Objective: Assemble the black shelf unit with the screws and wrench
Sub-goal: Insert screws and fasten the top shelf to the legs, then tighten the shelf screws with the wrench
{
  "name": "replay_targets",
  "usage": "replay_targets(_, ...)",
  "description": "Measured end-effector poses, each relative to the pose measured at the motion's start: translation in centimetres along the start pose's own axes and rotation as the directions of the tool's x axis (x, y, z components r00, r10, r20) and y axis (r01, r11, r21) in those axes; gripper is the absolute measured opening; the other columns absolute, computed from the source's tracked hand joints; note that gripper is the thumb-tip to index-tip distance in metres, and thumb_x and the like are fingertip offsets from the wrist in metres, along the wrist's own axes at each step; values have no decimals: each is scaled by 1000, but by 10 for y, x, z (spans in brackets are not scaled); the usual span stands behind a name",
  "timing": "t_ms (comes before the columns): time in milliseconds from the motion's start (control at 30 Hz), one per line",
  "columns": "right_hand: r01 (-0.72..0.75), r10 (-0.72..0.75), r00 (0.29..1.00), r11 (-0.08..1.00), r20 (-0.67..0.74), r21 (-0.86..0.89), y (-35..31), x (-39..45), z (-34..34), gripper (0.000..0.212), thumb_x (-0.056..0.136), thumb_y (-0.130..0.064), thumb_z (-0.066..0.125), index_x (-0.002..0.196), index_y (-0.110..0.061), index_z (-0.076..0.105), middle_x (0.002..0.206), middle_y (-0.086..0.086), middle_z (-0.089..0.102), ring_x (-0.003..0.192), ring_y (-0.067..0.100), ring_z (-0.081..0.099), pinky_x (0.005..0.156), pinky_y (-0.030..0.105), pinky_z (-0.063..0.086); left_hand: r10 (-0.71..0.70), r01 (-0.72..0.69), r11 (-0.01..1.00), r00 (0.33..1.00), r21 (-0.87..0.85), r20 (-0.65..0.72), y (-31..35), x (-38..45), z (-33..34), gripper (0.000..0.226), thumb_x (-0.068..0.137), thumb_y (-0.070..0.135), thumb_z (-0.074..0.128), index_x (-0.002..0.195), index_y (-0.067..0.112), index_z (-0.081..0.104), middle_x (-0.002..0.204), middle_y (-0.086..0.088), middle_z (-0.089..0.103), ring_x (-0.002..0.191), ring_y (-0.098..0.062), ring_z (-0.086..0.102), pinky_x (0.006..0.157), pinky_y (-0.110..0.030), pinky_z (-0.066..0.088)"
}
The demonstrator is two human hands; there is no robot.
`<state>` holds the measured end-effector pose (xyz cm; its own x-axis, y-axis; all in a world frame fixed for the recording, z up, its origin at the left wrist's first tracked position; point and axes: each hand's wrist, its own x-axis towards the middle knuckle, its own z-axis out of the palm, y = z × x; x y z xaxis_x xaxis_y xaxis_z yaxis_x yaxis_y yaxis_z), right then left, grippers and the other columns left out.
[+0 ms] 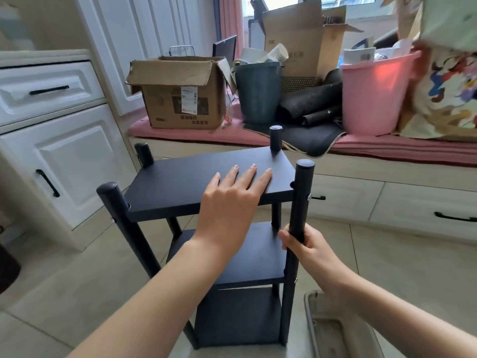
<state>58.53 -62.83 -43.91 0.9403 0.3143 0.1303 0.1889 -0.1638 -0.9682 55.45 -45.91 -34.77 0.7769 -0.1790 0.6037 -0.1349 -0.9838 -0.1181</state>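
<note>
Black shelf unit (206, 182) stands upright on floor, three boards on four posts; we judge assembly nearly done. Left hand (232, 197) flat on top board; right hand (304, 244) grips front-right post (302, 197). Wrench (317, 197) sits in that post's screw; we think final tightening remains.

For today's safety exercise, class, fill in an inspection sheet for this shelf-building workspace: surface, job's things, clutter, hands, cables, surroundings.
Surface: tiled floor; the shelf stands upright on it.
Job's things: three boards on four posts; wrench sticks out of the near right post just below the top board. Loose screws: nothing seen.
Clutter: box, grey bin, pink bin, black mats on the window seat.
Hands: left hand lies flat on the top board; right hand grips the near right post.
Cables: nothing seen.
Surroundings: white cabinets at left, drawers under the seat.
</note>
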Motion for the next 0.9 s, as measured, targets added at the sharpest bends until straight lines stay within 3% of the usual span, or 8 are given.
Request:
replay_targets(433, 20, -20, 1000, 1000, 11, 3, 16, -2, -14, 22, 95, -19, 63, 90, 2, 58, 75, 5, 56, 66, 9, 46, 63, 18, 39, 77, -72, 994, 995, 77, -71, 13, -1, 10, 70, 63, -15, 81, 127, 10, 68, 123, -17, 69, 106, -43, 68, 84, -55, 56)
replay_targets(533, -19, 19, 1000, 1000, -3, -6, 18, -3, -18, 13, 91, -18, 69, 93, -6, 64, 83, 16, 64, 74, 14, 55, 72, 25, 44, 97, -90, 993, 991, 73, -91, 12, -2, 12, 67, 67, -16, 76, 128, 9, 67, 123, -19, 69, 106, -45, 68, 84, -57, 56)
replay_targets(667, -79, 79, 997, 997, -18, 11, 24, -13, -31, 15, 86, -14, 73, 100, -19, 68, 92, -6, 74, 88, 4, 69, 74, 15, 52, 112, -106, 992, 988, 67, -108, 11, -3, 13, 61, 73, -16, 66, 129, 8, 67, 126, -19, 67, 107, -46, 67, 86, -58, 56)
replay_targets(900, -247, 236, 967, 960, -93, -133, 77, -48, -67, 16, 90, -7, 68, 106, -10, 67, 98, 3, 73, 95, 14, 69, 90, 31, 56, 104, -98, 993, 991, 73, -82, 12, -4, 14, 57, 82, -10, 69, 135, 12, 63, 133, -16, 63, 116, -44, 64, 92, -56, 53)
